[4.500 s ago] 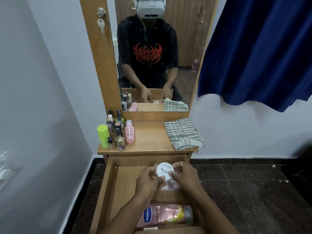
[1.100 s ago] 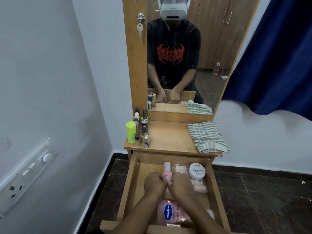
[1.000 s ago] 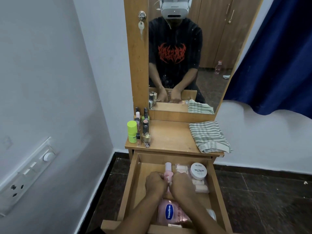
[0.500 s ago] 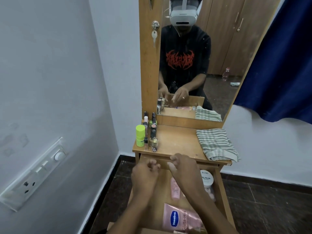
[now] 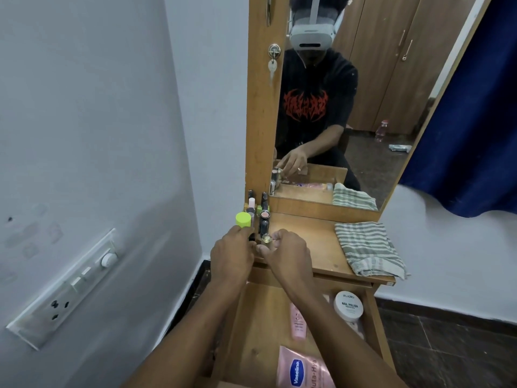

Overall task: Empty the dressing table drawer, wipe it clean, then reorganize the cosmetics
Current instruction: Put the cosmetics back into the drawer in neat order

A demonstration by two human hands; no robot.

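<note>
Where the hands met: over the near left part of the tabletop (image 5: 316, 242), side by side and almost touching, forearms reaching across the open drawer
Left hand (image 5: 232, 256): fingers curled down among the bottles just below the lime-green capped bottle (image 5: 242, 219); whether it gripped any of them could not be told
Right hand (image 5: 288, 253): thumb and forefinger curled round the small gold-capped bottle (image 5: 266, 238), pinching it where it stood on the tabletop
Cosmetics cluster (image 5: 264, 217): upright nail polishes and lipsticks packed at the far left of the tabletop, against the mirror frame
Drawer (image 5: 372, 331): pulled out toward the near side, below the tabletop; wooden floor partly bare
Drawer contents: slim pink bottle (image 5: 298, 322) lying near the middle; white nail polish jar (image 5: 349, 305) standing at the far right; pink Vaseline lotion bottle (image 5: 302, 371) lying at the near end
Striped cloth (image 5: 366, 247): folded on the right of the tabletop; its near corner hung over the edge
Mirror (image 5: 363, 107): showed a person in a white headset and black shirt, one hand at the bottles
Surroundings: switchboard (image 5: 70, 287) on the left wall; key (image 5: 272, 67) hanging from the mirror frame; dark blue curtain (image 5: 475, 107) at the right
</note>
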